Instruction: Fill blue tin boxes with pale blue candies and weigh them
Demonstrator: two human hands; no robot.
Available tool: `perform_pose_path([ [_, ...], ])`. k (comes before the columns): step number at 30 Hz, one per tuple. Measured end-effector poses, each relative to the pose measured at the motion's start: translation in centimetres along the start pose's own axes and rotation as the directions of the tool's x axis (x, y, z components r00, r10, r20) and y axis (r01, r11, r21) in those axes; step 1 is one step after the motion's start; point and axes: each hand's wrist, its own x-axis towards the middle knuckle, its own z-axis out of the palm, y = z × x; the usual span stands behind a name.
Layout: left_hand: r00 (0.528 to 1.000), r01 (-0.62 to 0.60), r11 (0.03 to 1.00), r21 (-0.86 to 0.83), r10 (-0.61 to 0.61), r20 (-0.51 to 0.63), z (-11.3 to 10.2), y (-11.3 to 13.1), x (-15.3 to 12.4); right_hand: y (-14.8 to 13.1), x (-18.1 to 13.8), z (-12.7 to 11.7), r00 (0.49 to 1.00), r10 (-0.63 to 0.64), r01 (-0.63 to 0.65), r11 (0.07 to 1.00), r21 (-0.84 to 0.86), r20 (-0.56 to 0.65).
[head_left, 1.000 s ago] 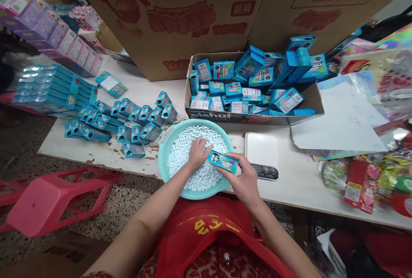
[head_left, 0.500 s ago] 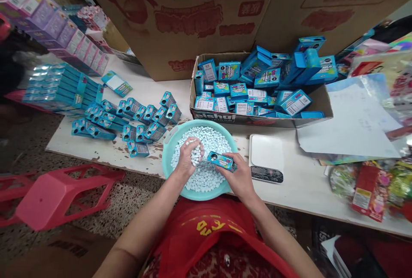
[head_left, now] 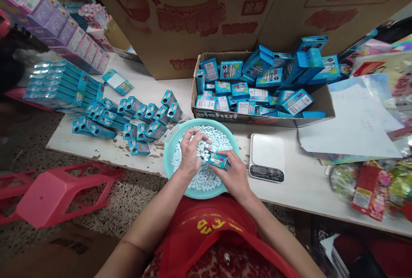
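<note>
A teal plastic basin (head_left: 168,149) full of small white candies (head_left: 219,140) sits at the table's near edge. My left hand (head_left: 190,151) is cupped over it, closed on a handful of the candies, right against the open end of a small blue carton (head_left: 218,160). My right hand (head_left: 232,174) grips that carton, held tilted above the basin. The two hands touch at the carton's mouth.
A white digital scale (head_left: 267,157) lies right of the basin. Behind it a cardboard tray (head_left: 247,117) holds several blue cartons. More cartons (head_left: 141,117) lie in rows to the left, beside flat stacks (head_left: 58,89). Snack packets (head_left: 370,188) crowd the right. A pink stool (head_left: 61,192) stands below left.
My left hand scooped candies out of the basin, rose and moved right to the carton's open end. My right hand drew the carton slightly left and inward.
</note>
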Motion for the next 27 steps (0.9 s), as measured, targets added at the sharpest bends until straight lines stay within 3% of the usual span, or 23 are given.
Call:
perform_pose_path([
  [8, 0.994, -0.107, 0.993, 0.045, 0.107, 0.012, 0.9, 0.1, -0.5, -0.1, 0.0, -0.5, 1.0, 0.007, -0.006, 0.999, 0.043, -0.019],
  [23, 0.984, -0.181, 0.981, 0.069, 0.18, 0.012, 1.6, -0.3, -0.8, 0.0, -0.3, -0.7, 0.999, -0.015, 0.019, 0.997, 0.073, -0.046],
  [27, 0.993, -0.113, 0.991, 0.067, 0.116, -0.037, 1.7, -0.5, -0.5, 0.5, -0.3, -0.3, 0.998, 0.003, 0.0, 0.998, 0.065, -0.055],
])
